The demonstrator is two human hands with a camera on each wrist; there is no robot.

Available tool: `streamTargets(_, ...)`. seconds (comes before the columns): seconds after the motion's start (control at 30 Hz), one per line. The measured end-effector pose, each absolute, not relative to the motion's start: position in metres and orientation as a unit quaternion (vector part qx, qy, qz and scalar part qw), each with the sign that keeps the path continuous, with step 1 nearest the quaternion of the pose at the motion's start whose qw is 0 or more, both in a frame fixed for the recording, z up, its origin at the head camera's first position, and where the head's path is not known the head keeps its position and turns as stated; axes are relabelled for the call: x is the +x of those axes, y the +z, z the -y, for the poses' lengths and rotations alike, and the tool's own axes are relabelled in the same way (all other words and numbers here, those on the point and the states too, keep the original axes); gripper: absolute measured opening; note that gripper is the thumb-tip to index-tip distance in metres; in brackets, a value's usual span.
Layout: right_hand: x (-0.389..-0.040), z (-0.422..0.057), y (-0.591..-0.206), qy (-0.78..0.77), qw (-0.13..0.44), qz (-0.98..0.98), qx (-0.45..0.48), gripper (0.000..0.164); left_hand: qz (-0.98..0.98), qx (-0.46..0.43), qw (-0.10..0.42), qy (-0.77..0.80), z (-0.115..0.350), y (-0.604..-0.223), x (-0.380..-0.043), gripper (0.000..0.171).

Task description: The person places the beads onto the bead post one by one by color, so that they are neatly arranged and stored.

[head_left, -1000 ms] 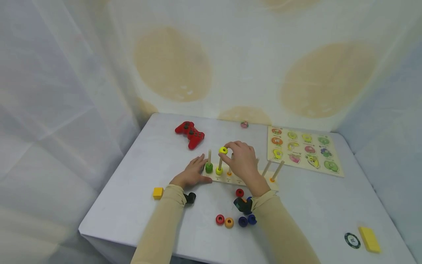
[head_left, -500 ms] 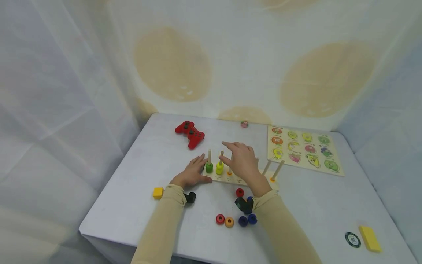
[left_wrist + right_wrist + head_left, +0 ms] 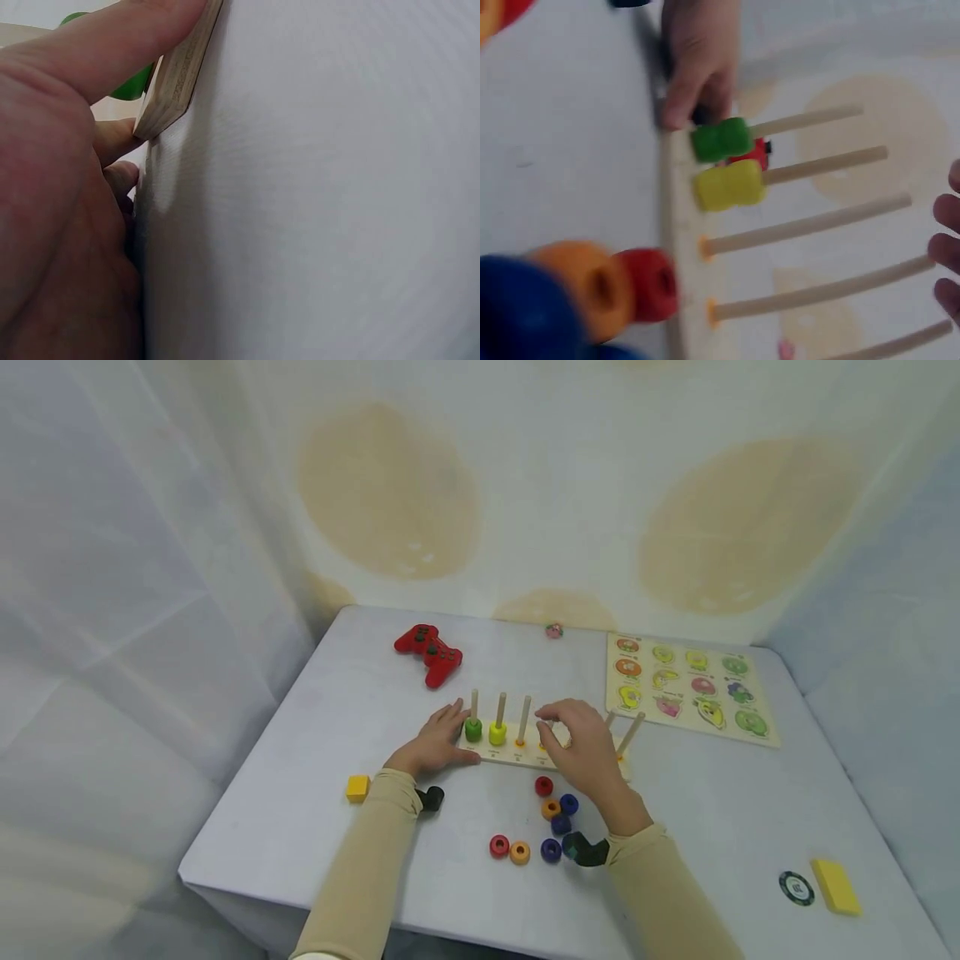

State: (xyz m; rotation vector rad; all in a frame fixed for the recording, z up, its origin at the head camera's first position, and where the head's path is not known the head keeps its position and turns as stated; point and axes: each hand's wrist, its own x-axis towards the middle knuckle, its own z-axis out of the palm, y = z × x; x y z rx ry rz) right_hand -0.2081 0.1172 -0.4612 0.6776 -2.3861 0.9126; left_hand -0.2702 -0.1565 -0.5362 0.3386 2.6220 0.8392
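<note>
Pegboard edge [image 3: 178, 84], left hand [image 3: 433, 745] touching, tabletop [image 3: 360, 685] around

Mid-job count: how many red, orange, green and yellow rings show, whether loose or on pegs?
Red rings, loose on the table: 2
Orange rings, loose on the table: 2
Green rings, stacked on one peg: 2
Yellow rings, stacked on the next peg: 2
Total in those colours: 8

Pegs [image 3: 523, 722] bar low sideways passage; free room overhead.
</note>
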Motion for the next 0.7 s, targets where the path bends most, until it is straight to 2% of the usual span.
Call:
streamTargets(0.1, -0.193, -0.121, -0.479, 0.289, 0.161, 0.918, 0.219, 0.018, -0.929, 0.121, 0.180, 0.300, 0.158, -0.535, -0.270, 0.096)
streamTargets(0.2, -0.182, -0.121, -0.499, 0.220, 0.058, 0.958, 0.173, 0.032, -0.928, 0.124, 0.178, 0.303, 0.158, -0.534, -0.270, 0.096)
streamTargets(0.3, -0.177, -0.118, -0.516, 0.179, 0.001, 0.974, 0.136, 0.043, -0.929, 0.128, 0.174, 0.301, 0.159, -0.533, -0.270, 0.095)
streamTargets(0.37, -0.174, -0.116, -0.523, 0.174, -0.008, 0.978, 0.116, 0.046, -0.929, 0.129, 0.174, 0.300, 0.159, -0.534, -0.270, 0.095)
streamTargets(0.47, -0.171, -0.114, -0.527, 0.187, 0.005, 0.978, 0.095, 0.041, -0.930, 0.128, 0.176, 0.297, 0.159, -0.535, -0.270, 0.095)
streamTargets(0.7, -0.167, -0.115, -0.531, 0.213, 0.070, 0.972, 0.072, 0.030, -0.928, 0.127, 0.177, 0.301, 0.156, -0.535, -0.268, 0.094)
